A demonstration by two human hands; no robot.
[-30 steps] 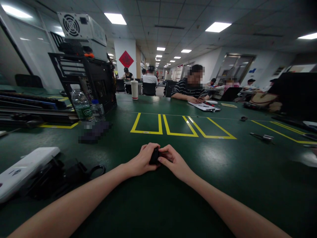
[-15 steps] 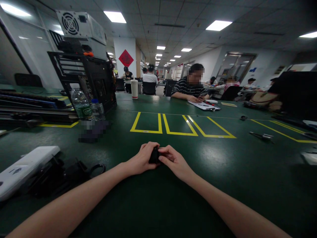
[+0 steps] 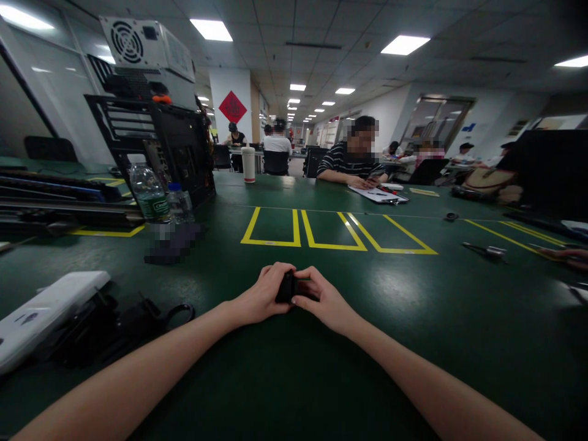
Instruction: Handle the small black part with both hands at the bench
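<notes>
Both my hands rest together on the green table, close in front of me. My left hand is curled around a small black object, fingers wrapped over its top. My right hand pinches the same black object from the right, thumb and fingers pressed on it. Most of the object is hidden between the fingers, so I cannot tell what it is.
A black computer case with a power supply on top stands far left, water bottles beside it. A white device and black gear lie near left. Yellow tape boxes mark the table. A person in stripes sits opposite.
My hands stay together on the black object with only slight finger shifts. A hand has come into view at the far right edge of the table.
</notes>
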